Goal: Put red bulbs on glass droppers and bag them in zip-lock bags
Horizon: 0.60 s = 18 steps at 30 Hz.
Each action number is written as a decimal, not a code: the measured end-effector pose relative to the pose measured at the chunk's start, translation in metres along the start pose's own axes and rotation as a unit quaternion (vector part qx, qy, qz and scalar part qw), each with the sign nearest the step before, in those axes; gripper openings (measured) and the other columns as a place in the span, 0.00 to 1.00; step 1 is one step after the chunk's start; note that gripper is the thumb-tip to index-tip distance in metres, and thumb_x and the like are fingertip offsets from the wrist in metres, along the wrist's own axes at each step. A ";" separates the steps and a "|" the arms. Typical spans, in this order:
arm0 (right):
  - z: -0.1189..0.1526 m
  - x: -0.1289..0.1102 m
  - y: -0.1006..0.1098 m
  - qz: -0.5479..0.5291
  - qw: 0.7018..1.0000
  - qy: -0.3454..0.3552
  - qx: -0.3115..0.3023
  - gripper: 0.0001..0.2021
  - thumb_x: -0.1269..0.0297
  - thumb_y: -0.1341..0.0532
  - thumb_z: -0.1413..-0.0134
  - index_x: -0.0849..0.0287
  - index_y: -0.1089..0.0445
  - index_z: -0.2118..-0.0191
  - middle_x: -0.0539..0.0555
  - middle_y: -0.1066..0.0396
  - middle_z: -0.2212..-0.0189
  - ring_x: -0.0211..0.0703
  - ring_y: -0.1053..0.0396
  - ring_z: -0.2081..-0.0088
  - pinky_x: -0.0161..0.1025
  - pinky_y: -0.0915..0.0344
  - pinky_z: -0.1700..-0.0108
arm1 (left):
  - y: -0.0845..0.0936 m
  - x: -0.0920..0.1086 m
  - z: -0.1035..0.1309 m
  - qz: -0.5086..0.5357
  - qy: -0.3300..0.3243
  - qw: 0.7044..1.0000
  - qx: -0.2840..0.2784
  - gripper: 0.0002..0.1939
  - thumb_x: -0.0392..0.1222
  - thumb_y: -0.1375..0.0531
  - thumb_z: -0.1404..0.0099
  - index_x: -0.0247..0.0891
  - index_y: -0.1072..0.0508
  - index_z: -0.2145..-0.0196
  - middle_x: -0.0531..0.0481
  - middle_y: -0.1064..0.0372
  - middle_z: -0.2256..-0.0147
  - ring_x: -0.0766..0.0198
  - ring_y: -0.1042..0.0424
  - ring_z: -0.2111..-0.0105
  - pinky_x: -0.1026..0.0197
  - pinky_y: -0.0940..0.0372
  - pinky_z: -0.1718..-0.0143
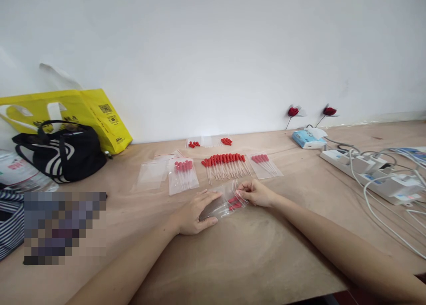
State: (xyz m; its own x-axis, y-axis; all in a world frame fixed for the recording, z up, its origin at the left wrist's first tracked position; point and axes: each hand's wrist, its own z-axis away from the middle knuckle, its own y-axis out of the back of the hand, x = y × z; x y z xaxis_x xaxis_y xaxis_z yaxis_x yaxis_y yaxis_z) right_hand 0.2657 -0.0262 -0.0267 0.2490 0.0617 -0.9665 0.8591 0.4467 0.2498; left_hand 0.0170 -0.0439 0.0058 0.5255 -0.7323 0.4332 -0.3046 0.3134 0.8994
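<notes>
A clear zip-lock bag with several red rubber bulbs inside lies flat on the table before me. My left hand rests on its left end, thumb and fingers spread apart. At the right end, my right hand pinches the edge of the bag between thumb and fingers. Just beyond is a row of droppers with red bulbs and clear stems. A bag of droppers lies left of the row, and another bag of droppers lies right of it.
Flat plastic bags lie at left; loose red bulbs sit on bags near the wall. A black bag and yellow bag stand far left. Tissues, a power strip and cables occupy the right.
</notes>
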 end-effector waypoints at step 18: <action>-0.073 -0.008 0.066 0.322 0.868 -0.130 0.355 0.07 0.69 0.40 0.61 0.65 0.31 0.70 0.64 0.29 0.70 0.50 0.32 0.62 0.37 0.40 0.65 | 0.000 -0.003 0.000 0.003 -0.011 1.000 -0.012 0.26 0.48 0.47 0.40 0.43 0.44 0.45 0.47 0.49 0.43 0.53 0.52 0.42 0.44 0.55 0.43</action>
State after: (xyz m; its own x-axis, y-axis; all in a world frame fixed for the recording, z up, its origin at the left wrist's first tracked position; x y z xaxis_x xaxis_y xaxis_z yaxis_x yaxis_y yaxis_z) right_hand 0.2874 0.0683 -0.0065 0.7932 -0.1496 -0.5904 0.5404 -0.2742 0.7955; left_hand 0.0153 -0.0418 0.0047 0.5056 -0.7435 0.4377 -0.2881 0.3327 0.8979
